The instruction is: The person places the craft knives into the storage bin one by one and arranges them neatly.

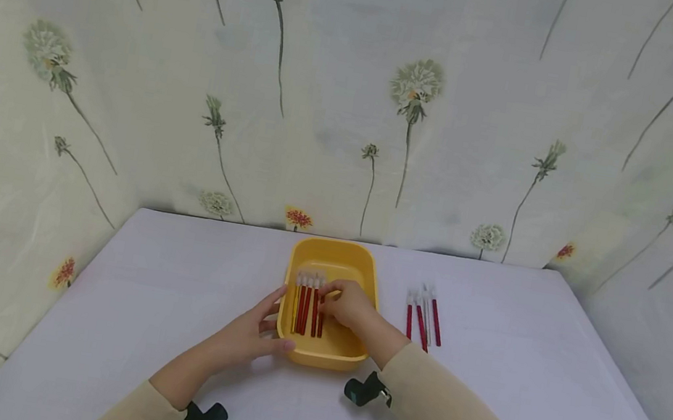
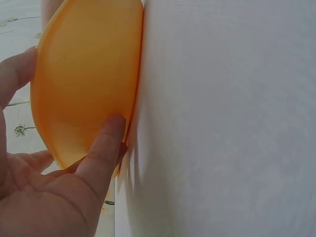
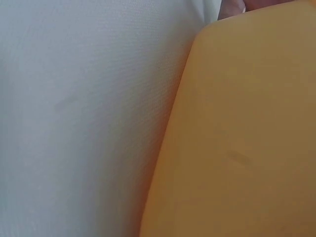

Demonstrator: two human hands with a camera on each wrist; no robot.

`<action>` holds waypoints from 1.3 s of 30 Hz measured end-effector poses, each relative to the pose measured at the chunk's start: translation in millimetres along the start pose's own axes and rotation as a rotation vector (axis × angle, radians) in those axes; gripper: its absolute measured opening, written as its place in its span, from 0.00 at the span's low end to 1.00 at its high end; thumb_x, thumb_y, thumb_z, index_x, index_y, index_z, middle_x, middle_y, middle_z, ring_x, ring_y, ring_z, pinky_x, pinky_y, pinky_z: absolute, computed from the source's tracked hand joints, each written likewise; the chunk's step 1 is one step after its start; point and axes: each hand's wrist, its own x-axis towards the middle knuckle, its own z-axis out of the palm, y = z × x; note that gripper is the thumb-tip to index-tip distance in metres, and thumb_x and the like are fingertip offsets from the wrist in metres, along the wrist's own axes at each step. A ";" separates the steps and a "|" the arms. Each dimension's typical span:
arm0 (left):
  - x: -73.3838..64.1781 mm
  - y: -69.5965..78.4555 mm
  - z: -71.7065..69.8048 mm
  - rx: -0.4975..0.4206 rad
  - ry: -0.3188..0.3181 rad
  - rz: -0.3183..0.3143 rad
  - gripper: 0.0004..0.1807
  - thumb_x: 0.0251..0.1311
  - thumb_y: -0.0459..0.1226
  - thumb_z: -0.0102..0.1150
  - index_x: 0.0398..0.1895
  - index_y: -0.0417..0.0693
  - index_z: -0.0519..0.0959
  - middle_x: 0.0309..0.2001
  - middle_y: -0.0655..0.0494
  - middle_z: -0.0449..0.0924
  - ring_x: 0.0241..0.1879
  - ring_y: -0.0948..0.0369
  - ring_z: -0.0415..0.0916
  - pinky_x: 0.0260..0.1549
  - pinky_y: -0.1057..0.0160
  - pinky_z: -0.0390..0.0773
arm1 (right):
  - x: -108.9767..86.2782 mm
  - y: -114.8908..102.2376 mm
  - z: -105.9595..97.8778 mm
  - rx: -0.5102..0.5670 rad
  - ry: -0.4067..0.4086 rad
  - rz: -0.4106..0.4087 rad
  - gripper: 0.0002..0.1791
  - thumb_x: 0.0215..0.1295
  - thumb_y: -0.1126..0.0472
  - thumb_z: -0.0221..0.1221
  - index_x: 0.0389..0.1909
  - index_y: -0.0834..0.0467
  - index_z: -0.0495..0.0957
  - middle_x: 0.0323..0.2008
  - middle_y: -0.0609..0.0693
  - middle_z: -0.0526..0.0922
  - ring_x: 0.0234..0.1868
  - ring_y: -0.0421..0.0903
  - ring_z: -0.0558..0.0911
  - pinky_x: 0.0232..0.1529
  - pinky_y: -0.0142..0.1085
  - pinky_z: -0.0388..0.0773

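Note:
A yellow tray (image 1: 345, 364) stands on the white table with a row of slim pen-like sticks (image 1: 305, 311) inside, mostly red with pale tips, one yellow at the left end. My left hand (image 1: 247, 335) holds the tray's near left corner, thumb at the rim and fingers along the outer wall. In the left wrist view, these fingers (image 2: 106, 143) lie against the tray wall (image 2: 94, 64). Reaching over the right rim, my right hand (image 1: 351, 305) pinches a red stick (image 1: 320, 326) at the row's right end. The right wrist view shows mainly the tray's outer wall (image 3: 247, 123).
Right of the tray, several more red sticks (image 1: 422, 319) with pale tips lie loosely together on the white table (image 1: 168, 271), one slimmer and paler. A flower-patterned cloth (image 1: 338, 115) hangs behind the table and along both sides. Each sleeve carries a small black camera (image 1: 365, 389).

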 end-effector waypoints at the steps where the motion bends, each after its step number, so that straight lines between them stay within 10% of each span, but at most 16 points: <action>1: -0.5 0.5 0.3 0.003 0.002 -0.001 0.57 0.56 0.49 0.73 0.82 0.61 0.45 0.74 0.44 0.59 0.69 0.45 0.65 0.63 0.43 0.70 | -0.4 -0.2 -0.1 0.000 0.000 -0.001 0.12 0.64 0.71 0.63 0.48 0.63 0.81 0.33 0.53 0.83 0.30 0.45 0.79 0.29 0.32 0.78; 21: -0.3 -2.4 1.1 0.008 -0.002 -0.018 0.57 0.56 0.51 0.72 0.82 0.61 0.44 0.75 0.44 0.58 0.70 0.44 0.65 0.63 0.43 0.70 | -0.8 2.9 -3.0 -0.040 0.056 -0.096 0.08 0.66 0.67 0.64 0.45 0.59 0.83 0.37 0.51 0.80 0.36 0.46 0.78 0.35 0.33 0.79; 39: 1.0 -2.2 -0.3 0.018 0.006 -0.023 0.59 0.54 0.54 0.73 0.81 0.64 0.44 0.75 0.45 0.58 0.70 0.45 0.64 0.63 0.42 0.69 | -38.5 -16.8 -57.7 -0.096 0.136 -0.181 0.11 0.68 0.61 0.64 0.49 0.56 0.84 0.42 0.51 0.82 0.41 0.49 0.80 0.44 0.38 0.83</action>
